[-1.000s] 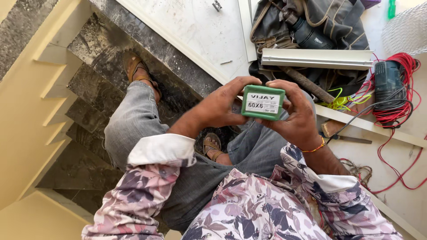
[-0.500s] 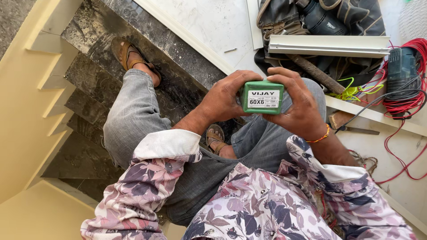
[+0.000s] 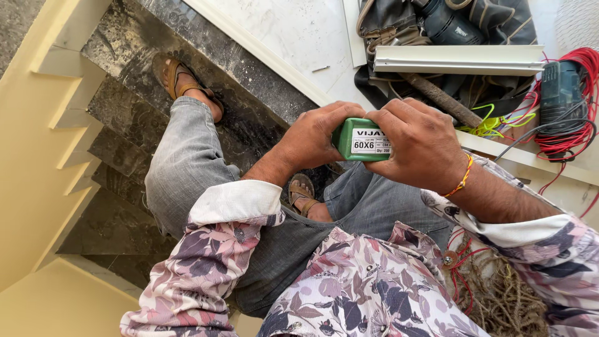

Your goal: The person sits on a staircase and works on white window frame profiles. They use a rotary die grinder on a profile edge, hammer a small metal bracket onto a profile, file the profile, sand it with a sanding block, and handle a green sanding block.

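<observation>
Seated figure on dark stone steps: the left hand (image 3: 321, 137) and the right hand (image 3: 421, 143) both close their fingers around a small green box (image 3: 362, 140) with a white label, held above the knees near the centre of the view. Compared with half a second earlier, the right hand now covers more of the label's right side. At 2 o'clock lie a white channel strip (image 3: 458, 60) and red wire coils (image 3: 571, 106); a sandalled foot (image 3: 181, 81) rests at 10 o'clock.
</observation>
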